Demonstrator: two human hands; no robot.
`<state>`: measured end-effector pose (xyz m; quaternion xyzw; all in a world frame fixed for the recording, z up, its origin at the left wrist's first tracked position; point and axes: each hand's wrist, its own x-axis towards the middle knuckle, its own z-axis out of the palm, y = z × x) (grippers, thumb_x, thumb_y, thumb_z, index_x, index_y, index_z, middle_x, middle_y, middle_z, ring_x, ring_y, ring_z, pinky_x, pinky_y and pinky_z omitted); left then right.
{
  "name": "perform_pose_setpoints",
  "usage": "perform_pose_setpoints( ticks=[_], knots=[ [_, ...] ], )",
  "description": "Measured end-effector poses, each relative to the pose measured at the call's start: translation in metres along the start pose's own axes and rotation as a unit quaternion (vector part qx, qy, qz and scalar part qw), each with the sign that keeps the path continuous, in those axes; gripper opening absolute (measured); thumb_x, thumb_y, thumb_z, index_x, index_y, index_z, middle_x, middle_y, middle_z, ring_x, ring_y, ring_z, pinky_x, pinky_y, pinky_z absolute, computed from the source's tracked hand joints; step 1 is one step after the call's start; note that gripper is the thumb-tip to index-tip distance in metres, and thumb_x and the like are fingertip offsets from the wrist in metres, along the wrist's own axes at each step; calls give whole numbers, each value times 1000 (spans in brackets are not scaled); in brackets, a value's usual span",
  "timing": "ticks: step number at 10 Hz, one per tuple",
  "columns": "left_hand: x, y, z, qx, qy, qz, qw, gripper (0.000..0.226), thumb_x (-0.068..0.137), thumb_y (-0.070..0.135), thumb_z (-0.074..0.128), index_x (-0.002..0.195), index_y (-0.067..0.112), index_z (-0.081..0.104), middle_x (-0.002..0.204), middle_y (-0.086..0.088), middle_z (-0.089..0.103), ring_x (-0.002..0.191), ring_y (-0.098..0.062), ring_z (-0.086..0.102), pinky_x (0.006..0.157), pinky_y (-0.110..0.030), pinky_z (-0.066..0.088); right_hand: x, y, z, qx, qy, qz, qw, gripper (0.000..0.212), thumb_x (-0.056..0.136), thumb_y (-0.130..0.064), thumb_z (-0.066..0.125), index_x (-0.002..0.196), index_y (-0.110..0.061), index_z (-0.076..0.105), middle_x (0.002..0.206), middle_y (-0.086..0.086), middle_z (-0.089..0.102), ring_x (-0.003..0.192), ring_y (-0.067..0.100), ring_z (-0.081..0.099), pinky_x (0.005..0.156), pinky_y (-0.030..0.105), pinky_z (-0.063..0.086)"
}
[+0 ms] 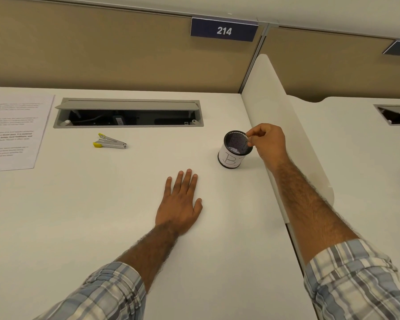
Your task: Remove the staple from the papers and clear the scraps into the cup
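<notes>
**Scraps going into the cup**

Head view: the right hand (267,142) hovers at the cup (234,150) rim, fingertips pinched narrow, likely to drop a scrap; whether anything is held cannot be told. The left hand (180,204) lies flat and spread on the desk (102,204), empty. The staple remover (109,142) sits apart, set aside. The papers (12,132) lie at far left.

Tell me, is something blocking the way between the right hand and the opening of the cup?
Nothing visible does. The right hand is at the rim of the cup, fingertips pinched over its open top. The left hand lies flat on the desk, apart.
</notes>
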<state>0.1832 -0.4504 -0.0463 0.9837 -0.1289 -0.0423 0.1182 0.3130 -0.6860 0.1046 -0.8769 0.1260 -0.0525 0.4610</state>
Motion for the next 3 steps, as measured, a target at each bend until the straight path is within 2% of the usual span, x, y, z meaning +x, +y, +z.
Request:
perform_pose_setpoints(
  ticks=[1, 2, 3],
  knots=[
    [1, 1, 0, -8, 13, 2, 1000, 72, 103, 49, 20, 165, 18, 1, 174, -2, -4, 160, -22, -6, 129, -49, -3, 3, -1, 0, -24, 22, -12, 999, 13, 77, -8, 73, 73, -19, 68, 69, -2, 62, 64, 12, 55, 65, 29, 51],
    [0, 0, 1, -3, 12, 3, 1000, 72, 103, 49, 21, 165, 18, 2, 174, -2, -4, 160, -23, -5, 129, -50, -2, -2, -6, 0, -29, 60, -41, 997, 19, 81, -34, 76, 78, -17, 68, 68, -5, 60, 63, 9, 53, 62, 24, 47],
    [0, -1, 0, -1, 22, -1, 1000, 72, 103, 49, 21, 165, 18, 1, 174, -2, -4, 160, -23, -6, 129, -50, -1, -20, -8, 8, -17, 135, -119, 984, 34, 91, -48, 62, 85, -15, 68, 78, -1, 65, 68, 9, 56, 66, 26, 47]
  ],
)
